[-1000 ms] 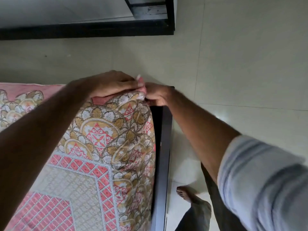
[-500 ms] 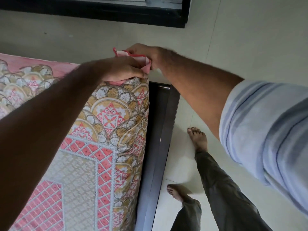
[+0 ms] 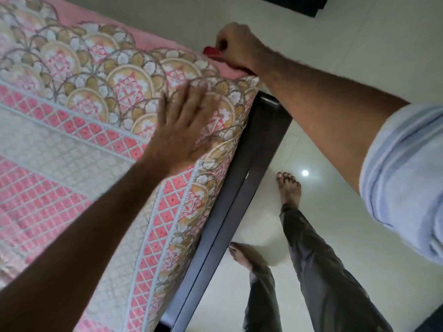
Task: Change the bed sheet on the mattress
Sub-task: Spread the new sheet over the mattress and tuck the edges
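Observation:
A pink, gold and white patterned bed sheet [image 3: 91, 111] covers the mattress, wrapped over its corner at the upper right. My left hand [image 3: 184, 125] lies flat on the sheet near that corner, fingers straight and spread. My right hand [image 3: 236, 47] is beyond the corner, fingers curled around the pink-red edge of the sheet [image 3: 212, 52] where it hangs over the mattress end. How the sheet lies below the mattress end is hidden.
A dark bed frame rail [image 3: 242, 178] runs along the mattress's right side. My bare feet [image 3: 288, 190] and grey trousers stand on the pale tiled floor [image 3: 359, 56] beside it. A dark piece of furniture [image 3: 302, 4] sits at the top edge.
My left hand has let go of the sheet corner and now lies flat on top of the mattress. My right hand still grips the sheet's edge past the corner. The view has swung left.

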`<state>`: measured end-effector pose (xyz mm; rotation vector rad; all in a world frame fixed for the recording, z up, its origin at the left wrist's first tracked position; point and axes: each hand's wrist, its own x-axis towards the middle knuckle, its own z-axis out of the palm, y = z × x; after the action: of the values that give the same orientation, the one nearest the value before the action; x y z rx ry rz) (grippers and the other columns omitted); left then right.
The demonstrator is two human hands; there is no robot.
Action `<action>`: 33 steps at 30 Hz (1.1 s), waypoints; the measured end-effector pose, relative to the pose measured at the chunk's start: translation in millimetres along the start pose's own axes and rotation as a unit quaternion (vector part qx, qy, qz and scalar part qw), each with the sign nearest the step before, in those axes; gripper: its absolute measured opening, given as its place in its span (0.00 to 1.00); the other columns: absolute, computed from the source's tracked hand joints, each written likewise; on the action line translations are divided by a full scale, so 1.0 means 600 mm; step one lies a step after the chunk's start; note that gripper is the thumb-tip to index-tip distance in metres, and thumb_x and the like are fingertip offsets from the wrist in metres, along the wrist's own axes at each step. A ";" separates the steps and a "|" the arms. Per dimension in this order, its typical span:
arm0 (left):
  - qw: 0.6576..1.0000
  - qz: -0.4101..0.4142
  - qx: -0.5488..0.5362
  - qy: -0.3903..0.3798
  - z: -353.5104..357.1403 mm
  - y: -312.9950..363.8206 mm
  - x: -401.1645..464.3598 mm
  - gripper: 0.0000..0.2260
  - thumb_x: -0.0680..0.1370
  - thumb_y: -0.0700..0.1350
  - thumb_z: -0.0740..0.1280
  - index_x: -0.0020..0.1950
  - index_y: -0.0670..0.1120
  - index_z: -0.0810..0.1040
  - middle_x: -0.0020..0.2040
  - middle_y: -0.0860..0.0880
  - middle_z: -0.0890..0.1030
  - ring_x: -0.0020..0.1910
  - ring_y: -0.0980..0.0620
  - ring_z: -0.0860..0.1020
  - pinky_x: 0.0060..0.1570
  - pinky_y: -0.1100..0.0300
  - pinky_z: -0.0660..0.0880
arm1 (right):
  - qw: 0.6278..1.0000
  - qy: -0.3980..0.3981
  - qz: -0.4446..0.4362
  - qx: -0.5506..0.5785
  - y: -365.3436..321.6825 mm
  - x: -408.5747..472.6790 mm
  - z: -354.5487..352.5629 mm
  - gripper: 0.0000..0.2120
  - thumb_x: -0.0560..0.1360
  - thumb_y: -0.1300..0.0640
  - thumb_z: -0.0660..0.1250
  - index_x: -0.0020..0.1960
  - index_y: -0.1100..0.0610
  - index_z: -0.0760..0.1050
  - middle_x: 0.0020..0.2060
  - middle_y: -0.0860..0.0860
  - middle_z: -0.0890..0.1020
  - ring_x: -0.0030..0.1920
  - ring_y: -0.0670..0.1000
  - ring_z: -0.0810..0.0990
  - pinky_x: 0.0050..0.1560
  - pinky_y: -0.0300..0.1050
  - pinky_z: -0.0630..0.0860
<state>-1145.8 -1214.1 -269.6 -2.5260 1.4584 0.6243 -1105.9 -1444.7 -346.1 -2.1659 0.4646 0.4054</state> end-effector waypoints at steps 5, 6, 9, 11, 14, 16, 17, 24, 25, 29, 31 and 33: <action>0.999 -0.008 -0.026 0.019 0.055 0.018 -0.046 0.33 0.84 0.63 0.49 0.84 0.49 0.45 0.83 0.42 0.44 0.81 0.37 0.41 0.75 0.30 0.42 | 0.930 0.308 0.006 0.200 -0.039 -0.150 0.082 0.19 0.77 0.66 0.62 0.67 0.63 0.73 0.66 0.58 0.74 0.63 0.48 0.73 0.62 0.27 0.67; 0.998 -0.019 -0.049 0.036 0.043 0.014 -0.051 0.31 0.85 0.61 0.49 0.84 0.48 0.47 0.83 0.43 0.45 0.82 0.40 0.43 0.76 0.32 0.42 | 0.905 0.357 -0.003 0.230 -0.058 -0.212 0.114 0.21 0.76 0.68 0.61 0.69 0.65 0.71 0.68 0.61 0.71 0.67 0.52 0.71 0.69 0.37 0.68; 0.988 -0.084 -0.098 0.083 0.068 0.003 -0.129 0.28 0.85 0.56 0.55 0.83 0.48 0.52 0.83 0.45 0.50 0.82 0.43 0.46 0.77 0.32 0.46 | 0.873 0.327 0.065 0.356 -0.121 -0.411 0.254 0.26 0.79 0.65 0.62 0.76 0.64 0.62 0.73 0.59 0.64 0.74 0.55 0.64 0.73 0.52 0.66; 0.982 -0.131 -0.099 0.090 0.102 -0.003 -0.210 0.28 0.85 0.54 0.56 0.83 0.48 0.52 0.84 0.45 0.49 0.82 0.41 0.45 0.75 0.30 0.47 | 0.845 0.247 0.171 0.442 -0.168 -0.517 0.346 0.22 0.82 0.59 0.61 0.75 0.60 0.64 0.69 0.54 0.69 0.68 0.43 0.70 0.67 0.36 0.69; 0.972 -0.199 -0.113 0.057 0.170 -0.004 -0.333 0.30 0.85 0.58 0.54 0.83 0.51 0.47 0.84 0.47 0.44 0.82 0.41 0.42 0.74 0.27 0.48 | 0.662 0.099 0.376 0.640 -0.191 -0.571 0.501 0.20 0.82 0.41 0.58 0.67 0.52 0.72 0.61 0.51 0.79 0.54 0.41 0.82 0.56 0.38 0.79; 0.961 -0.235 -0.144 0.038 0.219 0.001 -0.418 0.30 0.85 0.60 0.53 0.83 0.54 0.43 0.84 0.49 0.41 0.82 0.43 0.39 0.74 0.28 0.47 | 0.564 0.063 0.423 0.707 -0.172 -0.567 0.581 0.35 0.73 0.28 0.58 0.68 0.52 0.73 0.63 0.56 0.80 0.57 0.54 0.84 0.61 0.56 0.79; 0.957 -0.244 -0.152 0.032 0.241 0.002 -0.452 0.31 0.85 0.61 0.52 0.83 0.55 0.42 0.83 0.50 0.40 0.82 0.44 0.38 0.75 0.28 0.46 | 0.547 0.068 0.434 0.712 -0.159 -0.563 0.612 0.37 0.72 0.26 0.58 0.68 0.53 0.73 0.63 0.57 0.80 0.57 0.58 0.83 0.61 0.58 0.78; 0.961 -0.223 -0.153 0.059 0.305 0.004 -0.545 0.31 0.85 0.61 0.52 0.84 0.51 0.45 0.84 0.48 0.43 0.82 0.43 0.40 0.76 0.31 0.43 | 0.590 0.088 0.436 0.673 -0.143 -0.574 0.646 0.29 0.81 0.33 0.51 0.63 0.54 0.76 0.53 0.53 0.82 0.52 0.54 0.81 0.63 0.49 0.74; 0.961 -0.221 -0.156 0.063 0.306 0.007 -0.548 0.31 0.85 0.60 0.52 0.84 0.51 0.46 0.84 0.49 0.43 0.82 0.43 0.40 0.76 0.31 0.43 | 0.594 0.082 0.445 0.665 -0.139 -0.574 0.643 0.28 0.82 0.34 0.49 0.64 0.53 0.75 0.49 0.52 0.81 0.49 0.53 0.80 0.56 0.45 0.74; 0.965 -0.207 -0.149 0.061 0.314 0.005 -0.558 0.32 0.85 0.60 0.54 0.84 0.52 0.44 0.84 0.49 0.41 0.82 0.42 0.38 0.76 0.30 0.43 | 0.586 0.063 0.428 0.685 -0.148 -0.572 0.638 0.30 0.83 0.35 0.44 0.69 0.53 0.72 0.51 0.52 0.80 0.48 0.52 0.79 0.47 0.43 0.75; 0.966 -0.208 -0.142 0.052 0.314 0.006 -0.557 0.32 0.84 0.60 0.53 0.83 0.52 0.42 0.83 0.50 0.40 0.81 0.42 0.38 0.75 0.29 0.44 | 0.611 0.035 0.406 0.678 -0.162 -0.573 0.634 0.29 0.82 0.35 0.47 0.71 0.51 0.72 0.61 0.52 0.79 0.58 0.55 0.78 0.63 0.53 0.75; 0.965 -0.216 -0.140 0.041 0.307 0.010 -0.555 0.33 0.84 0.62 0.51 0.83 0.52 0.42 0.83 0.50 0.39 0.81 0.41 0.38 0.75 0.28 0.46 | 0.658 0.021 0.392 0.643 -0.162 -0.573 0.601 0.24 0.82 0.37 0.53 0.67 0.49 0.75 0.62 0.52 0.80 0.62 0.56 0.78 0.67 0.57 0.73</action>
<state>-1347.1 -892.1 -291.7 -2.9845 0.8321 0.6939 -1406.4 -1035.7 -335.5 -0.4872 1.2479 0.2988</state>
